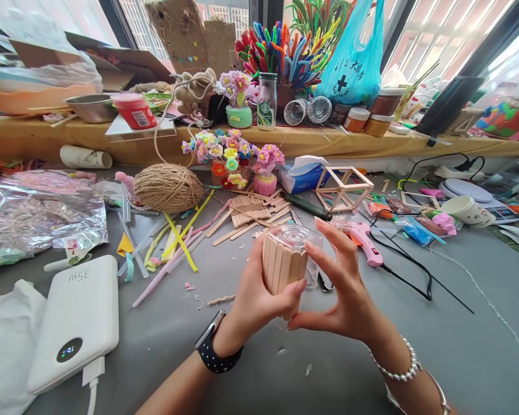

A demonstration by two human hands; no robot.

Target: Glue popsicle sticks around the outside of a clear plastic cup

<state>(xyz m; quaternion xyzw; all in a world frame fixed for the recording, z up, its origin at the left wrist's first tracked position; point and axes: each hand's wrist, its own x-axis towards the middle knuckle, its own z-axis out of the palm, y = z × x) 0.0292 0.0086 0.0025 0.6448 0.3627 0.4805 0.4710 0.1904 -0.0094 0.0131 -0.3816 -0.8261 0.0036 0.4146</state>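
Wood-clad cup (284, 266) sits clasped within the left hand (259, 293), beside the right hand (350, 297) and its spread fingers (323, 264).

I've got the craft-stick cup (283, 265) in the left hand (257, 288), with the right hand (350, 294) right beside it, over the desk (155, 340). Behind it I see a craft stick pile (248, 211), twine ball (168, 187) to its left, cube frame (346, 185) to its right. Glue gun (367, 242)'s right of the right hand, power bank (75, 323)'s far left. Glass bottle (267, 104)'s up on the ledge (298, 138) at the back.
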